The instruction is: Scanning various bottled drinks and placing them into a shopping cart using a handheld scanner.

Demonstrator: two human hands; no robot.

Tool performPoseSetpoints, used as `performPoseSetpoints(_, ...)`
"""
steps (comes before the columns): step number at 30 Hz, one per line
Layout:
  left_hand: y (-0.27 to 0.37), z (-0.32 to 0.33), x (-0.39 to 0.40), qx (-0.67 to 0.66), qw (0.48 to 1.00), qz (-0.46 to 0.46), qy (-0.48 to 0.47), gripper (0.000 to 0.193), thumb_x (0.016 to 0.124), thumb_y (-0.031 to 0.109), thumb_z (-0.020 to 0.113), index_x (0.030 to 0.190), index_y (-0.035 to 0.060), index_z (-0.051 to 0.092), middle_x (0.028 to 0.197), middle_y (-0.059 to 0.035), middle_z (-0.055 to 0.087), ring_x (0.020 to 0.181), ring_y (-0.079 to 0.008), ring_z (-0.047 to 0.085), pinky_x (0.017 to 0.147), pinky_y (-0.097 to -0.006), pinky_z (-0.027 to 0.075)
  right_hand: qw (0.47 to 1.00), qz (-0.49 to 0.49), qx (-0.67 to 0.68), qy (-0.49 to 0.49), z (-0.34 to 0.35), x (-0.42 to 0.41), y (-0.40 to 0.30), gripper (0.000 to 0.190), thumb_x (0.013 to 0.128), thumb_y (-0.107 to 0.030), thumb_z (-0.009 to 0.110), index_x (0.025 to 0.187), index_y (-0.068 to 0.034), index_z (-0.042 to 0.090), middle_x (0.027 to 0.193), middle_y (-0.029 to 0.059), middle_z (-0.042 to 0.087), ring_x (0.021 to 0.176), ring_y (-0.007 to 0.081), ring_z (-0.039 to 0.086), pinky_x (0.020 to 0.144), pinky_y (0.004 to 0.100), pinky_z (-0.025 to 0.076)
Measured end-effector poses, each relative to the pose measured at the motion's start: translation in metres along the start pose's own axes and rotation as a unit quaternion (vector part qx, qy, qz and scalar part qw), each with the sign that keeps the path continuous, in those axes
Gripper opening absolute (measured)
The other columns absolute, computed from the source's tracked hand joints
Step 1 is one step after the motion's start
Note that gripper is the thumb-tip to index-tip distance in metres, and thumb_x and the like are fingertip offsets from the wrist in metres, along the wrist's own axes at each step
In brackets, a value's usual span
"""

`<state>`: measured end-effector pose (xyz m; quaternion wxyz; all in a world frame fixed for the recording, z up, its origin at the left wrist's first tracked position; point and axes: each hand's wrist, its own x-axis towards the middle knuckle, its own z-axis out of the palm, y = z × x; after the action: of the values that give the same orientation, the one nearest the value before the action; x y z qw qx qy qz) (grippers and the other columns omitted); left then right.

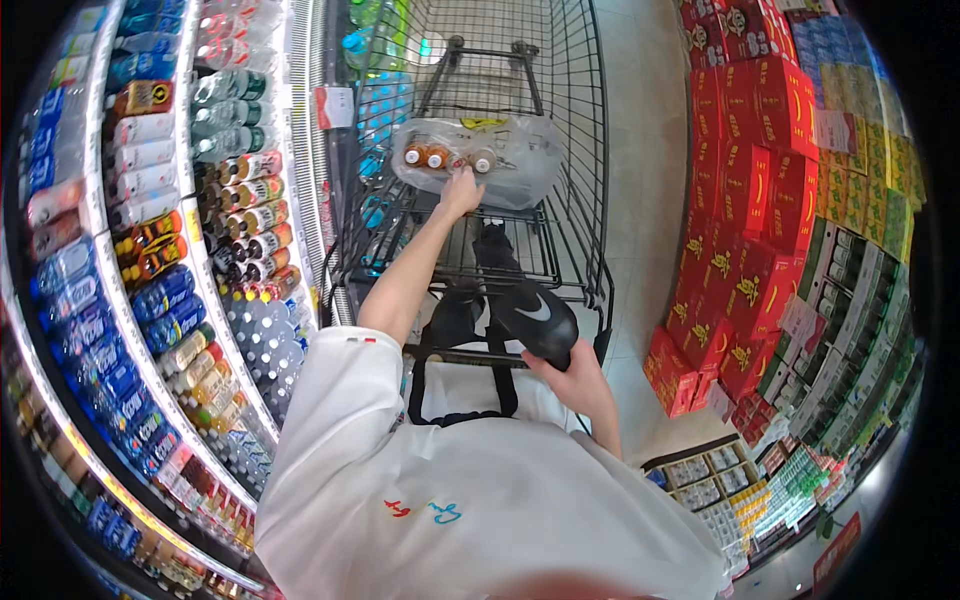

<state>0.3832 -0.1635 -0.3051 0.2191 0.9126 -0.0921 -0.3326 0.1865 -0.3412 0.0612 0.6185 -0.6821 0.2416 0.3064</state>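
My left hand (460,193) reaches into a black wire shopping cart (574,97), at the near edge of a clear plastic bag (525,169). Several capped drink bottles (436,156) stand in the bag, with tops showing. My fingers are at a bottle top between the others; whether they grip the bottle or the bag cannot be told. Near the cart's handle, my right hand (581,371) holds a black cap (536,319) with a pale swoosh, its fingers around the cap's near edge. A white tote bag (457,390) with black straps lies against my front.
Shelves of bottled drinks (161,300) line the left side. Blue-capped bottle packs (382,105) stand beside the cart. Stacked red cartons (765,187) rise to the right, across a strip of tiled floor (637,187). Boxed goods (697,480) sit at lower right.
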Motion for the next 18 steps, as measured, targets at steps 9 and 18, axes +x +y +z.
performPoseSetpoints(9, 0.008, 0.048, 0.069, 0.056, 0.994, -0.062, 0.075, 0.050, 0.091, 0.035, 0.065, 0.120, -0.0035, 0.054, 0.106, -0.0235, 0.068, 0.098, -0.0406, 0.069, 0.082, -0.0488, 0.056, 0.994, 0.077, 0.030, 0.078, -0.015, 0.007, 0.028, 0.026, 0.085, -0.011, 0.075, 0.106, 0.001, 0.065, 0.085, 0.0086, 0.069, 0.076, 0.0150, 0.059, 0.074, 0.0317, 0.050)
performPoseSetpoints(18, 0.021, -0.080, -0.038, -0.066, 0.991, 0.049, 0.108, 0.040, 0.085, 0.033, 0.066, 0.096, -0.0060, 0.070, 0.082, -0.0242, 0.071, 0.083, -0.0340, 0.073, 0.073, -0.0447, 0.057, 0.985, 0.036, 0.147, 0.080, -0.010, 0.015, 0.021, 0.014, 0.092, -0.010, 0.068, 0.100, -0.001, 0.061, 0.077, 0.0026, 0.062, 0.057, 0.0079, 0.055, 0.052, 0.0262, 0.043)
